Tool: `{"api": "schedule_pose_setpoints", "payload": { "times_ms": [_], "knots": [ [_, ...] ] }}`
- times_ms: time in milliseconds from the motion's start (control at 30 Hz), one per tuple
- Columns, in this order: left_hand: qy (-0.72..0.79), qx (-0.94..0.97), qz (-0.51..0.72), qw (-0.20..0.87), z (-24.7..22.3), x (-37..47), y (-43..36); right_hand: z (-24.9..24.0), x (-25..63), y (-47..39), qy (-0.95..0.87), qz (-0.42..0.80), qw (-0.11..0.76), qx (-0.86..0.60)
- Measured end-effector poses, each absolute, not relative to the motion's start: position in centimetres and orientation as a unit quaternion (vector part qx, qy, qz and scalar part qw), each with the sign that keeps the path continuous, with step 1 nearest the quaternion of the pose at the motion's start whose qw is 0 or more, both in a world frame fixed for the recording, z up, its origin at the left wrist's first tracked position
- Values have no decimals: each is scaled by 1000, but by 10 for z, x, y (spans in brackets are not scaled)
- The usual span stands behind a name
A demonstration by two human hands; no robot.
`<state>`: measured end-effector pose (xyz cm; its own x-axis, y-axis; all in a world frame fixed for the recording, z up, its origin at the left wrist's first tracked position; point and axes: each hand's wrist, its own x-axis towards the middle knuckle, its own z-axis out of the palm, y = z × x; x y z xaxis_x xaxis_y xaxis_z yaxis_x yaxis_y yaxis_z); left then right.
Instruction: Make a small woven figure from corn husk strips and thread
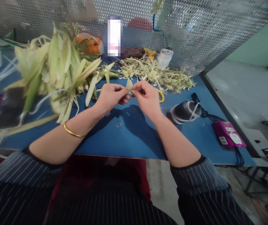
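Over the middle of the blue table [134,137], both hands meet at a small pale green piece of husk [129,83]. My left hand [111,97] pinches it between thumb and forefinger from the left. From the right, my right hand [147,97] pinches the same piece, its fingertips almost touching those of the left. The husk's pointed end sticks up between the hands. To the left lies a large heap of long green husks [59,65]. Behind the right hand is a pile of shredded husk strips [173,79]. A yellow ring-shaped handle [162,96] shows beside my right hand.
A black cone wrapped in white cord [185,112] and a purple power strip [228,134] with cables lie at the right. Along the back stand a perforated metal panel [138,12], an orange packet [90,44] and a white bag [165,58].
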<state>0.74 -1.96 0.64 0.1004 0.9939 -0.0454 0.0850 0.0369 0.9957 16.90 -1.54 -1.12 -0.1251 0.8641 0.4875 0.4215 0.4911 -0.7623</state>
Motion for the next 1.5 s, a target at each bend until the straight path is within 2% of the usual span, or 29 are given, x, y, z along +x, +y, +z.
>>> {"api": "schedule_pose_setpoints", "payload": {
  "times_ms": [167, 333, 667, 867, 967, 1333, 1500],
  "knots": [
    [491, 485, 444, 571, 5, 5, -16, -15, 171, -15, -750, 165, 487, -417],
    [467, 486, 442, 592, 4, 2, -16, -17, 171, -13, -744, 176, 490, -419],
    [468, 576, 461, 487, 6, 5, -19, -8, 168, -17, -686, 249, 502, -465],
    [460, 661, 447, 389, -3, 3, -15, -12, 170, -13, -682, 271, 510, -449],
    [461, 672, 444, 374, -4, 3, -14, -13, 170, -12, -690, 271, 510, -436],
    [467, 502, 455, 568, 5, 5, -18, -12, 170, -13, -720, 216, 509, -418],
    [461, 458, 448, 614, 3, 4, -17, -15, 171, -12, -735, 187, 510, -407]
  ]
}}
